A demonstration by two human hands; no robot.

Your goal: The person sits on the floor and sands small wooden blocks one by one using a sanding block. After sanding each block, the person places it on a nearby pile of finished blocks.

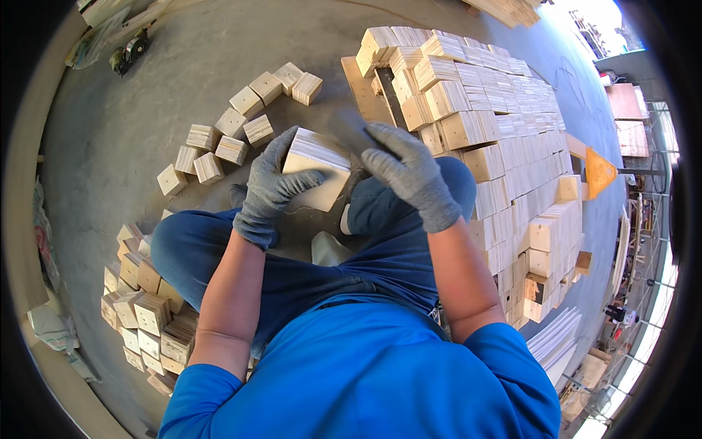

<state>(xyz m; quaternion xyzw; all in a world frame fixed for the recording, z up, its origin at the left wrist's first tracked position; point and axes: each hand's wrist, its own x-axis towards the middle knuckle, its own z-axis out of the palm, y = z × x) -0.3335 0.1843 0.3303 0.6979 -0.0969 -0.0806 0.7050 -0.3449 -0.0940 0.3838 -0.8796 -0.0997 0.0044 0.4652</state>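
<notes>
Concrete floor (grey, dusty), wood-block stack right; left hand grip clamps block, right hand unclear.

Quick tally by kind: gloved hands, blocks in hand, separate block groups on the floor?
Grey-gloved hands: 2 (left hand, right hand)
Wooden block held: 1
Block groups on floor: 3 (loose arc, left pile, big stack)
Total: 6
</notes>
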